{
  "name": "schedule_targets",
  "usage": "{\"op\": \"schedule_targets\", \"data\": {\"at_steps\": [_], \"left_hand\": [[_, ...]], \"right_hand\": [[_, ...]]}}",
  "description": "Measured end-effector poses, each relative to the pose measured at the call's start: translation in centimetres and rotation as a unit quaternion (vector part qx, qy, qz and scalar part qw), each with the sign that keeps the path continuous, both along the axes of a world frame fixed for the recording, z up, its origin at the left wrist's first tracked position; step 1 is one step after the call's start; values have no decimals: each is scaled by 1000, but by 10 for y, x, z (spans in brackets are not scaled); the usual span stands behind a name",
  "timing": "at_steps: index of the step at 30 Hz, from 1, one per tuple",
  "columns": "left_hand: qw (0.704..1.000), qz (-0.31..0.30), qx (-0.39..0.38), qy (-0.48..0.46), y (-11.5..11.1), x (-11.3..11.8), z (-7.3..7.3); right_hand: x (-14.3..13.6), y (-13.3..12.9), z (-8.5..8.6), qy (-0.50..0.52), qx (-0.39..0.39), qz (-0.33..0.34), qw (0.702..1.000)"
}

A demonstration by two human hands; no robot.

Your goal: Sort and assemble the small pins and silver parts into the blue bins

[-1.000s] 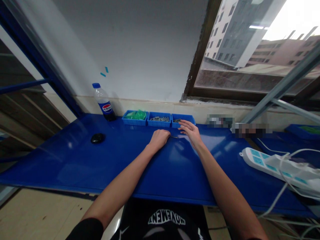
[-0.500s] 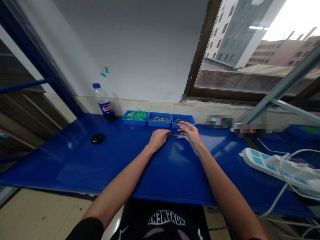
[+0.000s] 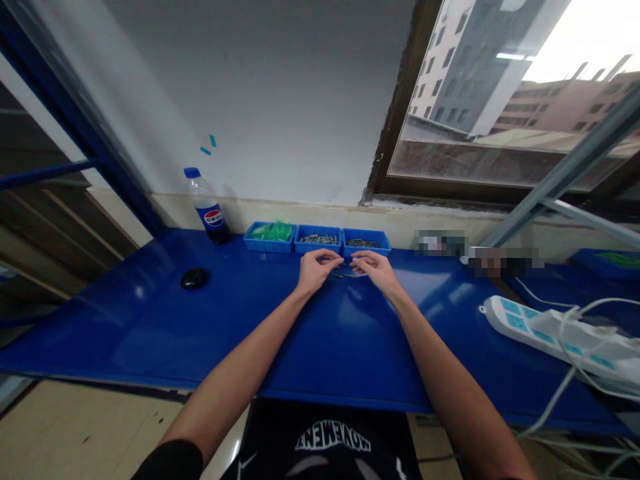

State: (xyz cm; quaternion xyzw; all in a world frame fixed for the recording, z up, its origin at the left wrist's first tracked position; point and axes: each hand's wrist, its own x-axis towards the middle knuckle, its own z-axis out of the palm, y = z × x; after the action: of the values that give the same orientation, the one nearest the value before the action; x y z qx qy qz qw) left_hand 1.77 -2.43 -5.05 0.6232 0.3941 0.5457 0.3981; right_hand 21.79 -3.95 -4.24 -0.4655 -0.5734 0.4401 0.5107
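My left hand [image 3: 317,268] is pinched closed above the blue table, in front of the middle bin. Whatever sits between its fingertips is too small to name. Close by on the right, my right hand [image 3: 374,268] is also closed, thumb against fingers, its tips facing the left hand's across a small gap. Just below the fingertips lies a thin, dark, stick-like piece [image 3: 345,275] on the table. Behind the hands stand a blue bin of small grey metal parts [image 3: 319,239] and a blue bin of small dark metal parts [image 3: 364,243].
A third blue bin with green plastic bags [image 3: 271,231] stands at the left of the row. Further left are a cola bottle [image 3: 213,215] and a black mouse [image 3: 195,278]. On the right, a white power strip [image 3: 530,327] with cables lies on the blue table [image 3: 200,340].
My right hand has come back from the right bin toward my left hand, its fingers now pinched. The left hand has lifted slightly, and the thin piece now lies below the fingertips.
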Motion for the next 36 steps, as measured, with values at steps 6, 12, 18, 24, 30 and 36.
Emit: {"op": "schedule_targets", "data": {"at_steps": [6,12,18,24,30,36], "left_hand": [[999,-5,-36,-28,-1,-1,-1],[999,-15,-35,0,-7,3,0],[982,-27,65,176,-9,-12,16],[878,-175,209,393,-3,-34,21],[854,-190,206,439,1,-28,11],[851,-169,188,461,-4,-23,6]], "right_hand": [[-8,-9,7,62,-31,59,996],[-7,-9,6,114,-76,60,989],[-1,-4,6,96,-58,26,993],[4,1,5,144,37,-15,989],[7,0,3,134,28,-17,990],[5,-3,9,127,5,-22,992]]}}
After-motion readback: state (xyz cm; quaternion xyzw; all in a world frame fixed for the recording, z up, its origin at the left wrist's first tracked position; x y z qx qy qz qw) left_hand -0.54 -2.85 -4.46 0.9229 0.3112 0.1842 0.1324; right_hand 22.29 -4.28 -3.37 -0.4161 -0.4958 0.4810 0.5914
